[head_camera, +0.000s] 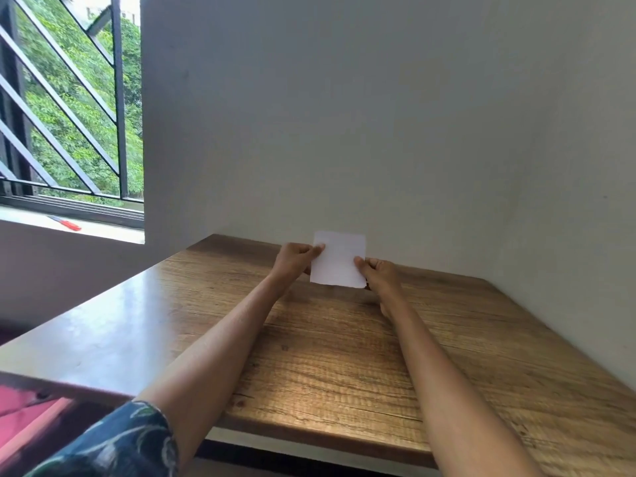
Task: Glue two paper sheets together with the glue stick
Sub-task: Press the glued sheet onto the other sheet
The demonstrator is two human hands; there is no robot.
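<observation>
Both hands held a white paper up over the far end of a wooden bench.

The pale wall (378, 115) filled most of the view, with a barred window (69, 98) at the left showing green leaves beyond. The wooden bench (327, 356) stood in the corner against the wall. Two bare forearms reached out across it, the left one coming out of a dark patterned sleeve (117, 445). The paper (338, 261) was raised near the wall, facing the person; whether it was one sheet or two together could not be told. The left hand (292, 261) pinched its left edge with closed fingers (318, 248), and the right hand (380, 273) pinched its right edge the same way. A small red object (67, 223) lay on the window sill.
</observation>
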